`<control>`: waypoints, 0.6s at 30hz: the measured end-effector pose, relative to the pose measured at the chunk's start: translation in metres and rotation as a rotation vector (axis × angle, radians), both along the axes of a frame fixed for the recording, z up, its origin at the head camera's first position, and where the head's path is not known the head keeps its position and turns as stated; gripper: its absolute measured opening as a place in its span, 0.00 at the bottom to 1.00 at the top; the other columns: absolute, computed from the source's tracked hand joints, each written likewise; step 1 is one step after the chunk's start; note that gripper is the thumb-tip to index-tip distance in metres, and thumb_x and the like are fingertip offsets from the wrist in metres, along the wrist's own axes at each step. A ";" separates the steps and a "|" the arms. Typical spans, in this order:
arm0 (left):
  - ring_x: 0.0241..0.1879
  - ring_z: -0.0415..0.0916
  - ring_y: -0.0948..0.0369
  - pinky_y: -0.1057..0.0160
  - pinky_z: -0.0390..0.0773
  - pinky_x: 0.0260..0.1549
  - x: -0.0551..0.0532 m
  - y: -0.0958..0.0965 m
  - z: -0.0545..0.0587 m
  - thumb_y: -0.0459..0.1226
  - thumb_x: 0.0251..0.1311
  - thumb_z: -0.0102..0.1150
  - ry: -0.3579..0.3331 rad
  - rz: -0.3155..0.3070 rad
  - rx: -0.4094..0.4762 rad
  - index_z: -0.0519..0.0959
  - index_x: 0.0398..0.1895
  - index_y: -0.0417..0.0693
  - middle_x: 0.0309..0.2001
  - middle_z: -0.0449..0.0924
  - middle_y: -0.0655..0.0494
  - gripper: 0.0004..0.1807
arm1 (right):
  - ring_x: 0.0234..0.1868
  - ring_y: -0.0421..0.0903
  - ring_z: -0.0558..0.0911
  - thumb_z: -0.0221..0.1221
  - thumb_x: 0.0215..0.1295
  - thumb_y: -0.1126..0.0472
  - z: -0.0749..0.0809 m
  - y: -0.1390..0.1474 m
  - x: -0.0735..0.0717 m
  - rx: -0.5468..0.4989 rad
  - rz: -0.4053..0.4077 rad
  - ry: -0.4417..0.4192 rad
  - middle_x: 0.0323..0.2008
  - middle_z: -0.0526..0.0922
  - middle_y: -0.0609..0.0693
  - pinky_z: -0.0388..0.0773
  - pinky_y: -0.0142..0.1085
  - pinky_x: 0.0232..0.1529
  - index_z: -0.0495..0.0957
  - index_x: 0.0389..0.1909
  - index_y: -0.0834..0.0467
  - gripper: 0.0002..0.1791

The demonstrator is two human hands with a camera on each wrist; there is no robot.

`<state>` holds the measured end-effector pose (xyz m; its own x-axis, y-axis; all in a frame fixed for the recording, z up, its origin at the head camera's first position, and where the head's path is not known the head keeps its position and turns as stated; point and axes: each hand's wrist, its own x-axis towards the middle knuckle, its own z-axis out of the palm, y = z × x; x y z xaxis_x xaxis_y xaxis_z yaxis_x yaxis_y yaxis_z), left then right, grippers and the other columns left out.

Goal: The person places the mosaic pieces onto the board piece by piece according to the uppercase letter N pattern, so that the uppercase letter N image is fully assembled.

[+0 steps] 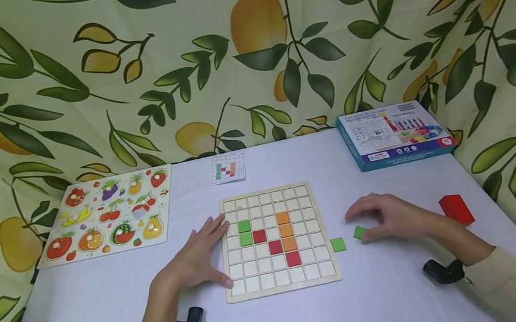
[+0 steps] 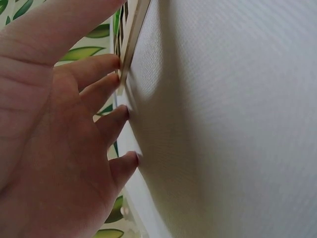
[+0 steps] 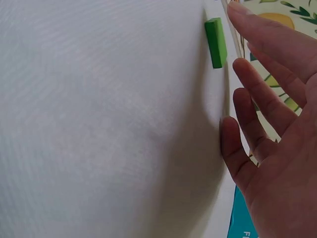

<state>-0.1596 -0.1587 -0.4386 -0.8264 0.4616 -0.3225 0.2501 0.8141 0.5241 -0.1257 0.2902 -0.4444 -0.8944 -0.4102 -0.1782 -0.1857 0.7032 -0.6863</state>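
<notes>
A square wooden grid board (image 1: 261, 281) lies flat with two green tiles, three red tiles and three orange tiles in its cells. Along its left edge rests my left hand (image 1: 197, 257), fingers and thumb spread and touching the rim. My right hand (image 1: 392, 216) hovers low to the right of the board, fingers loosely bent. Its thumb is close to a loose green tile (image 1: 359, 232); in the right wrist view a green tile (image 3: 216, 43) lies on the cloth, apart from the fingers. Another green tile (image 1: 338, 245) lies beside the board's right edge.
Behind the board lies a small pattern card (image 1: 227, 168) with a coloured grid. A fruit picture board (image 1: 104, 214) is at the back left, a blue product box (image 1: 395, 134) at the back right. One red block (image 1: 456, 210) stands right of my right hand.
</notes>
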 end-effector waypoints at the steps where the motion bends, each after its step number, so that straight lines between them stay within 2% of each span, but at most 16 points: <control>1: 0.85 0.37 0.48 0.37 0.43 0.82 0.000 0.000 0.000 0.50 0.28 0.88 0.000 0.000 0.001 0.59 0.80 0.49 0.85 0.46 0.57 0.70 | 0.58 0.47 0.80 0.76 0.53 0.51 -0.001 0.000 0.000 -0.003 0.009 0.003 0.55 0.86 0.43 0.79 0.25 0.59 0.84 0.54 0.43 0.25; 10: 0.85 0.37 0.48 0.37 0.43 0.82 0.000 0.000 0.001 0.50 0.27 0.88 0.004 0.002 -0.003 0.59 0.80 0.49 0.84 0.46 0.56 0.70 | 0.60 0.48 0.80 0.77 0.52 0.50 -0.004 -0.001 -0.003 0.013 0.021 -0.032 0.55 0.86 0.42 0.78 0.23 0.59 0.84 0.54 0.40 0.26; 14: 0.85 0.37 0.48 0.37 0.43 0.82 0.000 0.000 0.001 0.49 0.27 0.88 0.002 -0.002 0.001 0.59 0.80 0.49 0.84 0.46 0.56 0.70 | 0.61 0.50 0.80 0.77 0.52 0.51 -0.005 0.001 -0.005 -0.002 0.046 -0.041 0.56 0.85 0.44 0.76 0.21 0.60 0.84 0.55 0.41 0.26; 18: 0.85 0.37 0.48 0.37 0.43 0.82 0.000 0.000 0.000 0.49 0.27 0.88 0.001 -0.003 0.004 0.59 0.80 0.49 0.84 0.46 0.56 0.70 | 0.61 0.46 0.80 0.77 0.52 0.52 -0.006 0.003 -0.005 -0.022 0.062 -0.063 0.57 0.85 0.44 0.74 0.18 0.60 0.84 0.55 0.41 0.26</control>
